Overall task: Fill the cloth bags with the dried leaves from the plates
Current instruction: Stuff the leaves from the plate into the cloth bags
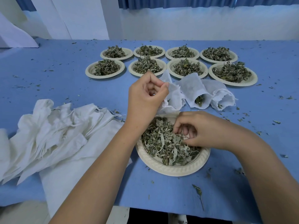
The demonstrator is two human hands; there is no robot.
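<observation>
**Dried leaves (161, 143) on the near plate (171, 170) — light, brittle, loose**

They lie in a tangled, crinkled grey-green heap on a pale plate with a ribbed rim, close to the table's near edge. I judge them almost weightless and quick to crumble, so a loosely gathered tuft should serve better than a hard squeeze. The right hand (199, 130) has its fingers curled into the right side of the heap, closing on a tuft.

To the left lies a rumpled pile of empty bags (53, 126), soft off-white cloth with thin drawstrings. Just beyond the plate the left hand (145, 97) pinches an edge of a limp cloth bag (174, 96) between thumb and fingertips. The hem looks the best place to hold it, since the fabric would likely sag anywhere else.

Right of it, two filled bags (196, 90) lie on their sides with leaves showing at their mouths. Farther off, eight heaped plates (233, 83) stand in two rows on the blue table cover (72, 81) — flecked all over with crumbs.
</observation>
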